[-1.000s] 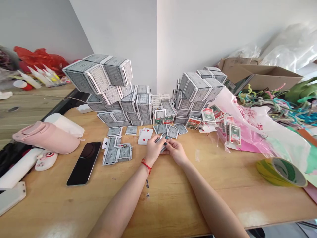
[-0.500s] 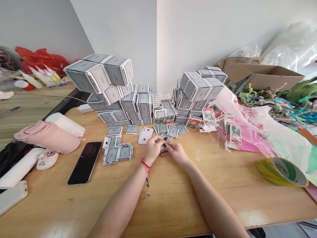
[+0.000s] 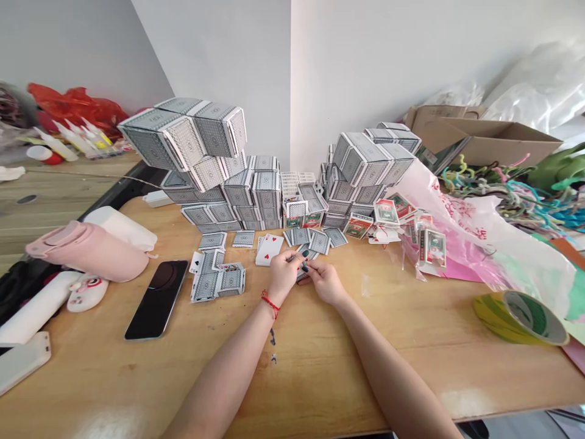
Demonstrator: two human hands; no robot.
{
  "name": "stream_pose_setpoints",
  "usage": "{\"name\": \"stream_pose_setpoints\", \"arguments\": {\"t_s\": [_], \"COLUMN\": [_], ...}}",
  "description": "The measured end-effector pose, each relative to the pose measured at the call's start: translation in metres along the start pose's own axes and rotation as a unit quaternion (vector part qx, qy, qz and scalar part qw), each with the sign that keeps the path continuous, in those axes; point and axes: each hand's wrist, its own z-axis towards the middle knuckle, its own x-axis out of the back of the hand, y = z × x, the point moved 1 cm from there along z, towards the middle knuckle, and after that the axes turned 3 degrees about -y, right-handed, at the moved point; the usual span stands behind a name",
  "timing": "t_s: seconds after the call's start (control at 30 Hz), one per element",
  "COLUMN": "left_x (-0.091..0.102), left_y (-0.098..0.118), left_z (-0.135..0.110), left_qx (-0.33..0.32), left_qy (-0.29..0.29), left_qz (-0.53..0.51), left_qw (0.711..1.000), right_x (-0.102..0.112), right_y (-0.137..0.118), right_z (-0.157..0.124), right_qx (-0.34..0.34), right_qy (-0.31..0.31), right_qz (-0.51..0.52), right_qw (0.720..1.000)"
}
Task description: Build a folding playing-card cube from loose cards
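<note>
My left hand (image 3: 283, 275), with a red string bracelet, and my right hand (image 3: 326, 282) meet over the wooden table (image 3: 320, 366). Their fingertips pinch a small bundle of grey-backed playing cards (image 3: 300, 273), partly hidden by my fingers. Loose cards lie fanned just beyond them (image 3: 306, 236). To the left of my hands lies a face-up heart card (image 3: 269, 249). Further left sits a small group of grey-backed cards (image 3: 217, 280). Tall stacks of card decks (image 3: 237, 189) rise behind, with another stack (image 3: 365, 161) to the right.
A black phone (image 3: 156, 300) and a pink bottle (image 3: 89, 251) lie at the left. Boxed decks (image 3: 432, 248) rest on a pink-and-white plastic bag (image 3: 475, 238) at the right. A tape roll (image 3: 521, 318) sits near the right edge, below a cardboard box (image 3: 484, 137).
My hands stay together over the cards, and my fingers shift slightly on the small bundle. The stacks and other table items hold their places.
</note>
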Motion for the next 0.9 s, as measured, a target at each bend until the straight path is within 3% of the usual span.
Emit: {"name": "stream_pose_setpoints", "arguments": {"t_s": [0.27,0.5,0.77,0.9], "left_x": [0.002,0.003,0.003,-0.001], "left_y": [0.002,0.006,0.007,0.001], "left_z": [0.003,0.005,0.004,0.006], "left_qx": [0.024,-0.045,-0.046,-0.029], "left_qy": [-0.043,-0.105,-0.158,-0.132], "left_qz": [-0.016,0.056,0.008,-0.092], "left_qw": [0.999,0.992,0.986,0.987], "right_x": [0.003,0.001,0.001,0.000], "right_y": [-0.004,-0.009,-0.009,-0.012], "right_z": [-0.002,-0.003,-0.004,-0.003], "right_qx": [0.012,-0.029,-0.046,-0.027], "right_qy": [0.003,0.018,0.019,0.066], "right_qz": [-0.053,-0.037,-0.062,-0.038], "right_qw": [0.999,0.999,0.997,0.997]}}
